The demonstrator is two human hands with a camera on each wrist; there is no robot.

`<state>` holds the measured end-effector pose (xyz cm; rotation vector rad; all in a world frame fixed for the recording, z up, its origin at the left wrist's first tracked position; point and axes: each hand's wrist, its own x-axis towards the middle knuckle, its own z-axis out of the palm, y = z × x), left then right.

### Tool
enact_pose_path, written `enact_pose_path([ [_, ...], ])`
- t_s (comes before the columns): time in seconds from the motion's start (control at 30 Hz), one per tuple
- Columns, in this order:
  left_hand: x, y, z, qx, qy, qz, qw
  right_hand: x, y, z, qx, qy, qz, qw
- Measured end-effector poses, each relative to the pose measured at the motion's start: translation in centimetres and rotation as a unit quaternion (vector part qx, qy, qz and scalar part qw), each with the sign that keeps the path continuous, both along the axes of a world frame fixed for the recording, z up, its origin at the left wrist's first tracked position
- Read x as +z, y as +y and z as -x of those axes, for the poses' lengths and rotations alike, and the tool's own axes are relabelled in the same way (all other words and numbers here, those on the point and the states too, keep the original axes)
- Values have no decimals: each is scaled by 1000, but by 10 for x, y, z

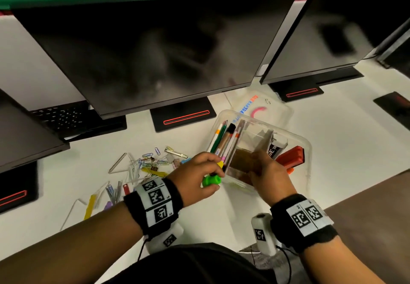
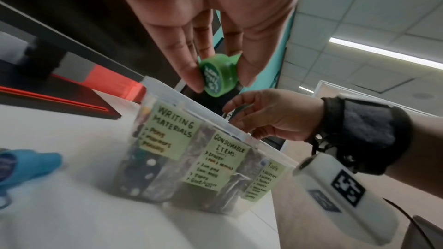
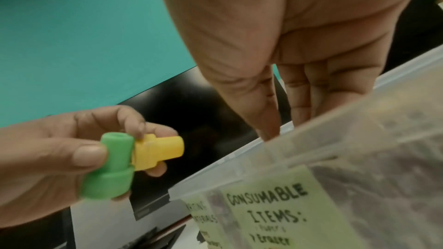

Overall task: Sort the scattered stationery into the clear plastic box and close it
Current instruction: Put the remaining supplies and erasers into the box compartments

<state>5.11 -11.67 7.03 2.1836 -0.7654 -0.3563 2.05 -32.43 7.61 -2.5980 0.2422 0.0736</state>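
Your left hand [image 1: 195, 178] is pinching a green stamp [image 1: 211, 180] and a yellow one [image 3: 157, 151] at the near rim of the box [image 1: 307, 150]; your right hand [image 1: 269, 173] is reaching into its middle compartment, grip unclear; clips [image 1: 147, 161] are lying scattered on the desk [image 1: 343, 133] to the left

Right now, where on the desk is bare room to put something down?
Bare desk lies right of the box, toward the mat. Left of the left hand, clips crowd the desk. In the box, pens fill the left compartment.
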Motion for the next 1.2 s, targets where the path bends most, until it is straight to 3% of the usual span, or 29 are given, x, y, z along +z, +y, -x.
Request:
enact_pose_path([
  [0.27, 11, -58, -27, -35, -24, -35, 998, -12, -12, 1, 24, 9, -26, 999],
  [0.47, 1, -71, -33, -53, -10, -134, 990, -5, -21, -1, 21, 20, -48, 998],
  [0.63, 3, -67, -31, -30, 34, -101, 994, 1, -27, -2, 31, 26, -45, 998],
  [0.8, 2, -13, -37, 80, 6, -55, 995, 13, -6, -6, 71, 10, -59, 996],
  [0.97, -28, 82, -38, 223, 18, -155, 962, 11, 46, -16, 133, 2, -110, 985],
  [1.2, -65, 148, -18, 253, 91, -245, 931, -30, 125, -28, 241, 122, -17, 963],
])
